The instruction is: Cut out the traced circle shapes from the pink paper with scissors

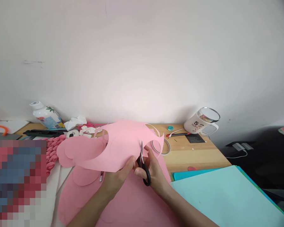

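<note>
While a white bottle (47,116) sits near the wall, at the worktop's (198,154) left, the left hand (115,180) pinches the near edge of a cut pink sheet (123,143), raised over other pink paper (134,201). Beside it, black-handled scissors (147,171) are gripped by the right hand (155,172), one blade over the sheet; a white mug (191,123) and pale blue paper (224,190) lie farther right.

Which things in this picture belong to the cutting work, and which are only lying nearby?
Belonging to the work:
pink sheet, held by the left hand
scissors, in the right hand
rounded pink pieces, probably cut earlier from similar paper

Apparently just lying about:
white bottle
crumpled tissue
white mug
black card
light-blue paper
</note>
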`<state>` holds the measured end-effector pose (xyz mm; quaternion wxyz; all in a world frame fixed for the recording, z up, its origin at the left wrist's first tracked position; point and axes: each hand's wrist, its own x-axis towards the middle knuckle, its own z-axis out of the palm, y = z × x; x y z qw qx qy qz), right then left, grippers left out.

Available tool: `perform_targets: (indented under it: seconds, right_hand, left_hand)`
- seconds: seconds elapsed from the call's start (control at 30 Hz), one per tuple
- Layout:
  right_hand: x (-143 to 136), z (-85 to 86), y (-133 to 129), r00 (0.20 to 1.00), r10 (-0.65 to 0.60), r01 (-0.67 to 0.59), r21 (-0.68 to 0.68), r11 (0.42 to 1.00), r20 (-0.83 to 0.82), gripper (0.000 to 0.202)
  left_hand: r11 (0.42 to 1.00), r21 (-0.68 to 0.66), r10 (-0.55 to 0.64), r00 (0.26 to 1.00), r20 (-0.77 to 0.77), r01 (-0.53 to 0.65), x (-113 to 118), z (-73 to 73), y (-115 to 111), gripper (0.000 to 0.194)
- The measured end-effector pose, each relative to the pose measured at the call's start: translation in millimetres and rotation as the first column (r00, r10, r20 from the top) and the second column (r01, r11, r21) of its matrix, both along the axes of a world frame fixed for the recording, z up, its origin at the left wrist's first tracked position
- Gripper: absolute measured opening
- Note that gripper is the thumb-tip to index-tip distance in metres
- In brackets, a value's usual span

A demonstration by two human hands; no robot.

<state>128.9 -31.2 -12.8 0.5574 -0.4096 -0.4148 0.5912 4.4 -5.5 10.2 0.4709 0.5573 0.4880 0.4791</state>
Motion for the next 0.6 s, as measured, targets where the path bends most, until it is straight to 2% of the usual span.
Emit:
perform_targets:
  seconds: [0.23, 0.5, 0.6]
  right_hand:
    - [-0.6, -0.6, -0.7, 1.000, 0.018, -0.018, 0.016, 1.000, -0.005, 0.078]
    - [0.2, -1.2, -0.7, 1.000, 0.032, -0.032, 0.011, 0.999, 0.000, 0.073]
    - [0.0, -0.8, -0.4, 0.999, 0.030, -0.030, 0.012, 0.999, 0.014, 0.073]
  left_hand:
    - [1.000, -0.009, -0.022, 1.000, 0.008, 0.022, 1.1, 6.7, -1.9, 0.019]
    - [1.000, -0.027, 0.012, 1.000, -0.009, -0.012, -2.6, -6.4, 1.6, 0.023]
    - [1.000, -0.007, 0.000, 1.000, -0.030, -0.001, -4.1, -7.2, 3.1, 0.021]
